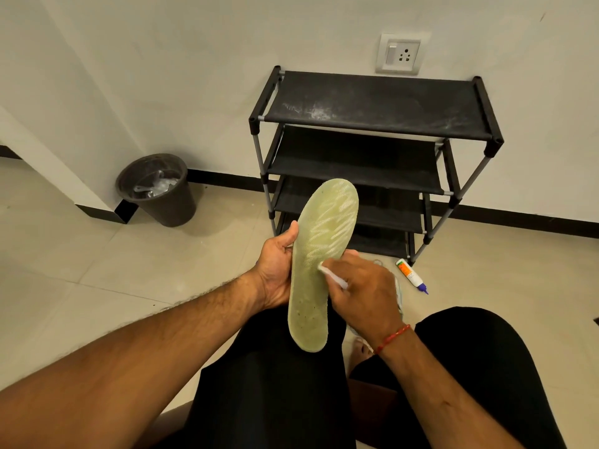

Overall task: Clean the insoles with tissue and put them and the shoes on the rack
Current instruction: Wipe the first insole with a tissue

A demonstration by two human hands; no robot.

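Observation:
A pale green insole (319, 254) stands nearly upright over my lap, toe end up, its patterned side toward me. My left hand (277, 270) grips its left edge, thumb on the front. My right hand (363, 286) pinches a white tissue (330, 275) and presses it against the insole's middle. Behind the insole stands the black shoe rack (372, 124) with several fabric shelves, all bare. A light shoe (399, 298) shows only as a sliver behind my right hand.
A dark waste bin (158, 189) with clear plastic inside stands left of the rack by a wall corner. A small white and orange tube (411, 275) with a blue tip lies on the tiled floor at the rack's right foot. My black-clad knees fill the bottom.

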